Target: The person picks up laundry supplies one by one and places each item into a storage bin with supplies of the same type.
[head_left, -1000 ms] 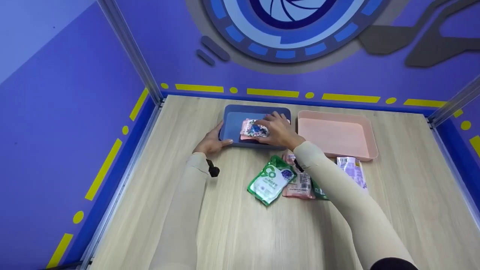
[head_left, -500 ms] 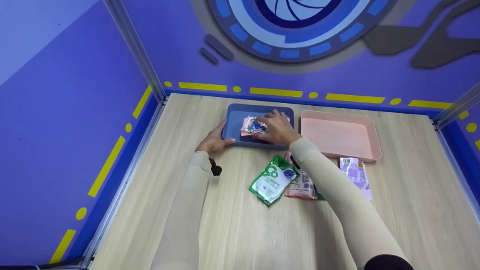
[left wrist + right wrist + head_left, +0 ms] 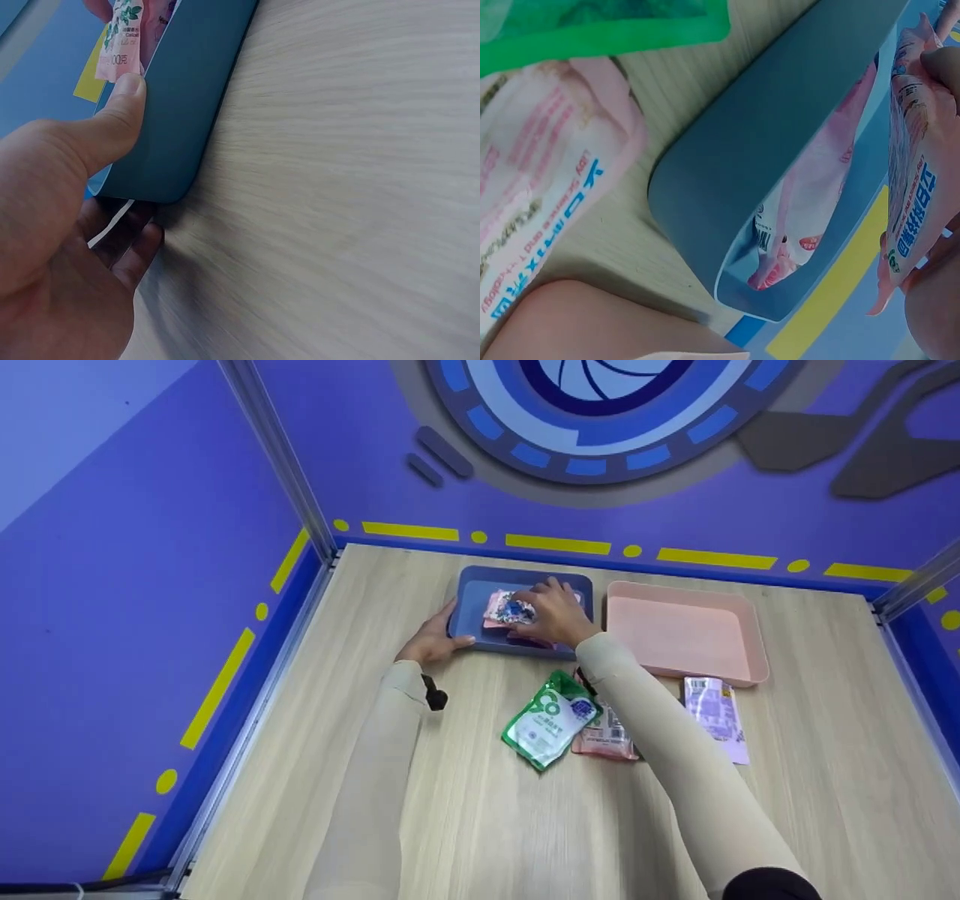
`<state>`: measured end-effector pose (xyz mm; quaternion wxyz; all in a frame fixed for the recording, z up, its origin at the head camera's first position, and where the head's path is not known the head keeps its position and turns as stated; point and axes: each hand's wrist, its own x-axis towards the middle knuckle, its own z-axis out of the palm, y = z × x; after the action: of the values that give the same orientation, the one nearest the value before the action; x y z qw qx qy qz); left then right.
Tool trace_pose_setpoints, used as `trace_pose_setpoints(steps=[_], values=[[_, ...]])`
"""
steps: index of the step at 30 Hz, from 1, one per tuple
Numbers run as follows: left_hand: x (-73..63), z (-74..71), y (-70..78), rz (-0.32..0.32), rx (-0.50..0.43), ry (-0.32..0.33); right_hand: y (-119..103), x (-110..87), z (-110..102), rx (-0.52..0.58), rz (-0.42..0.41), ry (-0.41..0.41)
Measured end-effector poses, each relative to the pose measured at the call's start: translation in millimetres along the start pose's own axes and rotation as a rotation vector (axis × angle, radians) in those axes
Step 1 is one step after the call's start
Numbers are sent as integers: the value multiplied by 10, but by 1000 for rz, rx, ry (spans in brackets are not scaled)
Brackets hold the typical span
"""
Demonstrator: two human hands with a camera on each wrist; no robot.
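Observation:
In the head view my left hand [image 3: 431, 642] holds the left end of the blue tray [image 3: 468, 624]. Its thumb lies against the front wall [image 3: 174, 124], seen in the left wrist view, with the other fingers round the end. My right hand [image 3: 556, 613] pinches a pink printed pouch [image 3: 508, 609] above the tray's interior. That pouch [image 3: 919, 176] hangs tilted in the right wrist view. Below it, another pink-and-white pouch [image 3: 810, 195] lies inside the tray. The right hand's fingertips are partly hidden by the pouch.
A pink tray [image 3: 679, 637] stands right of the blue one. In front lie a green-and-white pouch [image 3: 550, 726], a pink pouch [image 3: 604, 735] partly under my right forearm, and a purple pouch [image 3: 716, 716]. A blue-purple wall [image 3: 420, 502] rises behind the table.
My right forearm has swung slightly left, while the pouch stays pinched over the blue tray. The left hand keeps its hold. The head view has shifted a little.

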<state>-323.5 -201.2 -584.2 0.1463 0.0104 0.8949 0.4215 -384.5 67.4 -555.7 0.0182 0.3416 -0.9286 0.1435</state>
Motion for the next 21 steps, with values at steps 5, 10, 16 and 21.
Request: trace_pose_setpoints(steps=[5, 10, 16, 21], values=[[-8, 0, 10, -3, 2, -1, -11, 12, 16, 5, 21, -10], [-16, -2, 14, -16, -5, 2, -23, 26, 25, 9, 33, -35], [-2, -1, -6, -14, -25, -6, -26, 45, 49, 0, 39, -47], [-18, -7, -8, -2, -30, -6, -38, 57, 83, -17, 34, -54]])
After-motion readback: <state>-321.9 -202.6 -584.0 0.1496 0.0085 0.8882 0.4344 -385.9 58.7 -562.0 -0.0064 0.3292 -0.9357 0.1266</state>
